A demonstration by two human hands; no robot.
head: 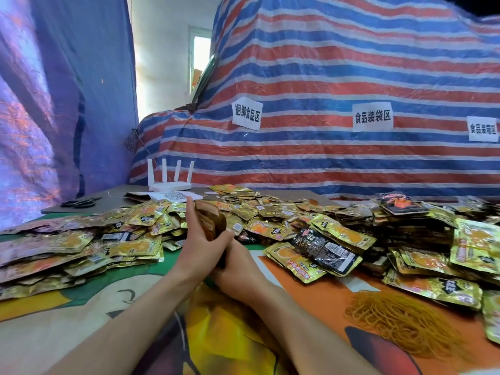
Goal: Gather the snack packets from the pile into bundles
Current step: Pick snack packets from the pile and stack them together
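Observation:
A stack of snack packets [212,219] stands on edge in the middle of the table, held between both hands. My left hand [198,246] grips its left side, fingers up along the stack. My right hand [238,269] holds it from below and the right, partly hidden behind the left hand. A wide pile of gold snack packets [270,220] spreads across the table behind the hands. A few black packets [323,249] lie among them at the right.
A heap of yellow rubber bands [400,318] lies at the near right on the colourful table cover [305,280]. A white router [170,178], papers and black scissors [79,203] sit at the back left. A striped tarpaulin [324,147] with paper labels rises behind.

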